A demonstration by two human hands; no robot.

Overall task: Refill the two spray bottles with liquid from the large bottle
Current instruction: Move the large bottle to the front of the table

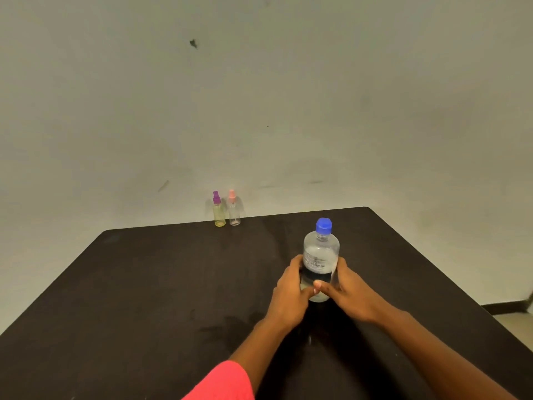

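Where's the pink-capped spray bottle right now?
Head view: the pink-capped spray bottle stands upright at the far edge of the table, just right of the purple-capped spray bottle, beyond the large bottle that the left hand and right hand grip.

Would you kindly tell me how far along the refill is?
Nothing looks done: the purple-topped spray bottle and pink-topped spray bottle stand closed at the far edge of the table. In hand: left hand and right hand grip the large bottle, blue cap on. Left: opening all three, filling both.
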